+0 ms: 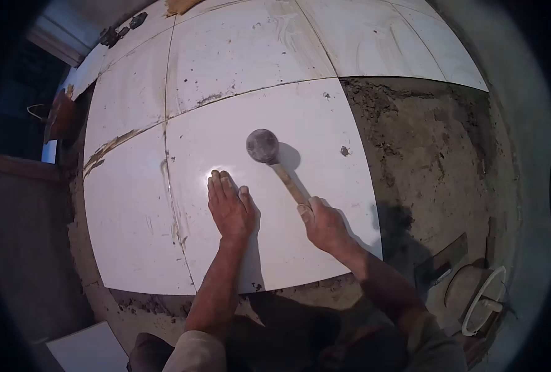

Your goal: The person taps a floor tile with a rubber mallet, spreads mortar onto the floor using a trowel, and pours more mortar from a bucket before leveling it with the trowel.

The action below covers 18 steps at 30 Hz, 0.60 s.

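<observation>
At the far left of the frame a reddish tool [60, 116] rests at the dim edge of the floor, too dark to identify. Right of it, white tiles [133, 204] cover the left and top of the picture, with smears of mortar along their joints. Just left of centre, the left hand [231, 208] lies flat on the large middle tile [312, 124], fingers stretched out and close together, palm down, holding nothing. Right of it, at the centre, the mallet [264, 146] stands with its round head above or on the same tile; I cannot tell whether it touches. Its wooden handle slants down to the right hand [325, 224], whose fingers are wrapped tight around the handle's end. Further right lies bare grey mortar bed [430, 155], and at the lower right a white bucket [480, 297] sits beside a trowel [443, 263].

The mallet head is near the left fingertips, so a stray blow could strike them. A hard or off-centre knock might crack the tile or tip it uneven on the soft bed.
</observation>
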### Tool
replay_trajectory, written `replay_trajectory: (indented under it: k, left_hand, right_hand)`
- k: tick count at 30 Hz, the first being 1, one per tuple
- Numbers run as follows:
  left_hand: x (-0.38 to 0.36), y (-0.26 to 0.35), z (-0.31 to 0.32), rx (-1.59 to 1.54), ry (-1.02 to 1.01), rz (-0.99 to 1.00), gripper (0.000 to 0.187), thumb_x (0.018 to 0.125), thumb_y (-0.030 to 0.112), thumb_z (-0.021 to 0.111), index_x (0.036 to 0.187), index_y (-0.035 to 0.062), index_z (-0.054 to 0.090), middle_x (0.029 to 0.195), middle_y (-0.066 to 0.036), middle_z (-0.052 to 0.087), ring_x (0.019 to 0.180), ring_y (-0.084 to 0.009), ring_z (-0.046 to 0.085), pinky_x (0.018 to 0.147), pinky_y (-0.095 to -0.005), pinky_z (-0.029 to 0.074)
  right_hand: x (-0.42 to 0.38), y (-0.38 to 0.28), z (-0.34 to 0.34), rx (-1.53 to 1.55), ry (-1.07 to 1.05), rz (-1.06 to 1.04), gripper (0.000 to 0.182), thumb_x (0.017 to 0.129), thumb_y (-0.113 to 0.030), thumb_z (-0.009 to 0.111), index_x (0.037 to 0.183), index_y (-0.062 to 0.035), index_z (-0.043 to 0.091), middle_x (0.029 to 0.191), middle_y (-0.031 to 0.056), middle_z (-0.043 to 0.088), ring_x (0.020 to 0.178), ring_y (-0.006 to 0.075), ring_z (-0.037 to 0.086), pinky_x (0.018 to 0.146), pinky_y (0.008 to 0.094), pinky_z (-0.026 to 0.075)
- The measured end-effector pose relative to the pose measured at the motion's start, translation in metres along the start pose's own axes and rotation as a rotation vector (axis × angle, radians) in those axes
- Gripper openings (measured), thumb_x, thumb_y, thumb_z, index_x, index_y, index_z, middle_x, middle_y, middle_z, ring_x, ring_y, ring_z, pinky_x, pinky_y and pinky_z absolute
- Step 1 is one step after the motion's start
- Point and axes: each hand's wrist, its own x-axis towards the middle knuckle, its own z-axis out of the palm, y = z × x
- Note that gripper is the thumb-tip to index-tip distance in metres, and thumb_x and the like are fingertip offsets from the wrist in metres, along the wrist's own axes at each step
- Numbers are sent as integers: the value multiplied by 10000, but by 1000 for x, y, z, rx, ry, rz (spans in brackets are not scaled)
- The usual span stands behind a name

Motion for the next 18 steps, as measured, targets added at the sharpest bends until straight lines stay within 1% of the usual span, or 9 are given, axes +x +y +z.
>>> replay_trajectory:
  k: [4,5,7,8,9,11,13,14,18]
  left_hand:
    - [6,0,4,15,-11,-1,541,895,198,490,1314,-120,360,1413,-278,329,1309,-454,301,1088,-519,234]
    - [4,5,4,21,-28,-73,540,890,191,481,1317,-118,359,1423,-278,309,1328,-445,273,1100,-526,204]
    - [7,11,-4,39,-61,-112,538,903,183,457,1335,-110,327,1418,-281,304,1344,-426,252,1097,-548,185]
    - [6,8,-4,38,-98,-131,548,926,223,418,1351,-104,309,1433,-280,277,1364,-438,212,1087,-599,142]
    - [7,9,-4,46,-92,-133,548,926,223,418,1351,-104,309,1433,-280,277,1364,-438,212,1087,-599,142]
    - [7,11,-4,111,-139,-279,597,927,269,397,1363,-126,294,1476,-292,195,1401,-435,122,1090,-628,90]
    - [8,9,-6,119,-159,-299,609,931,276,392,1368,-131,278,1480,-294,179,1404,-434,105,1087,-635,80]
    - [8,11,-6,118,-176,-323,621,934,284,387,1374,-137,263,1484,-295,163,1408,-434,87,1084,-642,69]
    - [10,11,-7,93,-206,-344,641,935,283,406,1386,-139,238,1487,-296,145,1409,-441,73,1082,-649,62]
  right_hand:
    - [26,-12,3,-47,-40,-22,286,932,-263,528,942,17,474,696,254,591,669,453,600,601,524,477]
    - [29,-21,1,-38,-53,-24,290,934,-266,526,944,18,471,699,252,593,668,451,601,598,525,476]
    - [36,-37,-1,9,-88,-40,288,935,-271,531,937,11,476,705,248,596,666,449,603,596,520,475]
    - [37,-46,-2,91,-72,-95,264,932,-253,533,938,3,469,710,242,587,668,452,591,591,520,461]
    - [38,-54,-5,170,-54,-149,241,928,-234,535,940,-5,462,714,237,578,669,455,579,587,521,447]
    - [45,-66,-1,143,-34,-179,248,926,-238,541,931,-8,448,710,240,580,668,444,587,589,524,450]
    - [63,-64,15,-18,-58,-248,267,926,-260,539,922,-11,442,704,234,588,667,434,595,590,514,465]
    - [76,-61,26,-90,-127,-140,301,929,-299,528,910,-10,444,685,229,592,654,424,602,592,508,479]
    - [90,-82,16,-115,-149,-219,321,918,-298,533,889,15,474,678,220,610,633,406,628,613,504,507]
